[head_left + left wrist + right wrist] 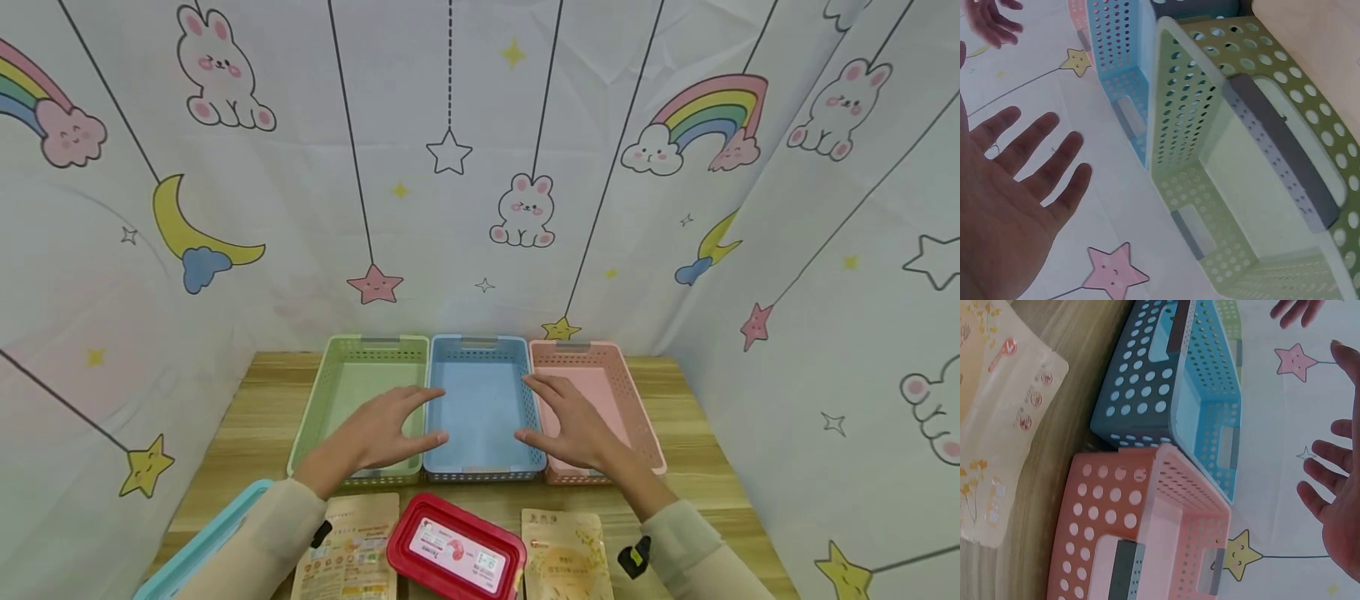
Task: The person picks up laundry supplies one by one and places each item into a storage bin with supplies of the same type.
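Observation:
Three perforated plastic baskets stand side by side: a green basket (pixel 367 367), a blue basket (pixel 480 400) and a pink basket (pixel 592 383). My left hand (pixel 382 429) hovers over the green basket, its fingers spread and its fingertips reaching over the left side of the blue one. Over the pink basket hangs my right hand (pixel 573 421), fingers extended toward the blue basket. The palms face each other with a gap between them, and neither holds anything. Both wrist views show the relaxed, parted fingers.
In front of the baskets lie a printed pouch (pixel 348 542), a red lidded box (pixel 457 546) with a white label, and a tan pouch (pixel 566 554). A light-blue tray-like item (pixel 206 537) is at the left, partly behind the sleeve. A patterned white curtain (pixel 465 217) surrounds the wooden table (pixel 240 417).

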`<action>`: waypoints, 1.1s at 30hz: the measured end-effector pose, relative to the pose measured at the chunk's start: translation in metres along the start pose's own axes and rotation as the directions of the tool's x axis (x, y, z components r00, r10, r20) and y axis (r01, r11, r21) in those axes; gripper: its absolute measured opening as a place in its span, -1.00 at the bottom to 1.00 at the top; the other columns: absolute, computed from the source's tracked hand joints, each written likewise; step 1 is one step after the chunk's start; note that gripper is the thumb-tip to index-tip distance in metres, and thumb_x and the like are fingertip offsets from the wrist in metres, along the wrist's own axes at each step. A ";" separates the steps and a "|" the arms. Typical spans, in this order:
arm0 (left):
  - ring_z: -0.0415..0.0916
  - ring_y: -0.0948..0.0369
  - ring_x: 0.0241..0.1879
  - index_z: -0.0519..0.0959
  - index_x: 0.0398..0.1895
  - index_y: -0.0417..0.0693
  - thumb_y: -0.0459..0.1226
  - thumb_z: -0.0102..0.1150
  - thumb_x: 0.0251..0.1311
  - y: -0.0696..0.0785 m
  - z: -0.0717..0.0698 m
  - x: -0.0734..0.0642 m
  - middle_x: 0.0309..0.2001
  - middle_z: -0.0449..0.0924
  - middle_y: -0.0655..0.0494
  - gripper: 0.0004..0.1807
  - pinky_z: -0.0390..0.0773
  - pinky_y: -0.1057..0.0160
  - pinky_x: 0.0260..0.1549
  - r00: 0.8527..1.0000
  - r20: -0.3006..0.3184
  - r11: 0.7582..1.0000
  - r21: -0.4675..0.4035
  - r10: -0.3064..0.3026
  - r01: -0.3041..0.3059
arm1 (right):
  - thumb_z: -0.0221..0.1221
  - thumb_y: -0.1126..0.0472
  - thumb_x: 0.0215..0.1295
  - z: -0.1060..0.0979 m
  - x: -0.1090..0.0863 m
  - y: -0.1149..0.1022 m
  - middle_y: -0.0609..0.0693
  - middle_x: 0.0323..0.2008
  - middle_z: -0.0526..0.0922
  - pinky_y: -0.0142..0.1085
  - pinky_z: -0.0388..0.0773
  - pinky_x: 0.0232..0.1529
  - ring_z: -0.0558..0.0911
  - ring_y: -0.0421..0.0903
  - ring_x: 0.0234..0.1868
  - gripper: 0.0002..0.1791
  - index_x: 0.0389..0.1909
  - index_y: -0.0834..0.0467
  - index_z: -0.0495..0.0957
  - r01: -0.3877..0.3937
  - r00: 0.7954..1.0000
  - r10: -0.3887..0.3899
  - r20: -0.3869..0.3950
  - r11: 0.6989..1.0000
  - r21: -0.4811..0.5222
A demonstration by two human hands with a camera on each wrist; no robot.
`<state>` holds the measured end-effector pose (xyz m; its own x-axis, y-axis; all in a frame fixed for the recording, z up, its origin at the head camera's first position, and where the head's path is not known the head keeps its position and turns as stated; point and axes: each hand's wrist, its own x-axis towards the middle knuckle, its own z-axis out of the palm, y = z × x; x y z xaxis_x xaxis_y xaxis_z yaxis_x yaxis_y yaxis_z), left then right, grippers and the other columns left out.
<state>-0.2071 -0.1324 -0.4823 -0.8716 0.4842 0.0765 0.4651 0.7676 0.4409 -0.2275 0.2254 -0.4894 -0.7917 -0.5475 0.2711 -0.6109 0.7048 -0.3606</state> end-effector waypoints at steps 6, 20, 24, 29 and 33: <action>0.43 -0.03 0.43 0.42 0.57 0.23 0.45 0.10 0.31 0.012 -0.002 0.000 0.41 0.54 0.06 -0.11 0.44 -0.28 0.33 0.996 0.083 1.000 -0.020 0.025 -0.023 | 0.34 -0.22 0.36 0.002 -0.005 -0.007 0.00 0.24 0.61 0.04 0.64 0.05 0.63 0.00 0.15 -0.20 0.51 0.08 0.43 -0.030 0.999 0.022 0.041 0.984 0.178; 0.67 0.19 -0.07 0.70 0.18 0.07 0.26 0.27 0.36 0.011 0.012 -0.005 -0.07 0.73 0.21 -0.41 0.68 0.06 -0.09 0.983 0.149 0.994 -0.040 0.111 -0.106 | 0.31 -0.16 0.42 0.026 -0.016 -0.014 -0.18 -0.13 0.67 -0.25 0.66 -0.27 0.69 -0.18 -0.23 -0.47 0.24 0.05 0.57 0.024 0.984 -0.073 0.162 0.958 0.287; 0.70 0.20 -0.12 0.73 0.14 0.09 0.25 0.29 0.35 0.009 0.015 -0.006 -0.13 0.74 0.26 -0.45 0.69 0.09 -0.13 0.974 0.203 0.994 -0.065 0.104 -0.093 | 0.30 -0.19 0.44 0.030 -0.017 -0.017 -0.17 -0.15 0.69 -0.24 0.69 -0.29 0.68 -0.26 -0.28 -0.52 0.20 0.00 0.56 -0.006 0.976 -0.064 0.210 0.949 0.314; 0.71 0.19 -0.16 0.74 0.04 0.08 0.24 0.32 0.33 0.009 0.022 -0.008 -0.14 0.75 0.16 -0.49 0.69 0.11 -0.17 0.965 0.243 0.991 -0.113 0.102 -0.077 | 0.29 -0.21 0.46 0.035 -0.021 -0.021 -0.09 -0.13 0.72 -0.33 0.68 -0.27 0.67 -0.33 -0.28 -0.54 0.18 -0.02 0.59 -0.052 0.960 -0.050 0.274 0.935 0.351; 0.69 0.22 -0.19 0.74 0.02 0.12 0.21 0.34 0.34 0.009 0.028 -0.010 -0.14 0.75 0.14 -0.54 0.68 0.15 -0.21 0.962 0.252 0.990 -0.117 0.103 -0.075 | 0.27 -0.21 0.47 0.041 -0.024 -0.025 -0.05 -0.14 0.72 -0.34 0.69 -0.25 0.68 -0.32 -0.27 -0.53 0.15 0.04 0.63 -0.052 0.950 -0.069 0.305 0.927 0.371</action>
<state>-0.1899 -0.1184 -0.5040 -0.7520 0.6506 -0.1060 0.5082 0.6746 0.5354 -0.1929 0.2021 -0.5229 -0.7081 -0.7060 0.0096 -0.5227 0.5149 -0.6795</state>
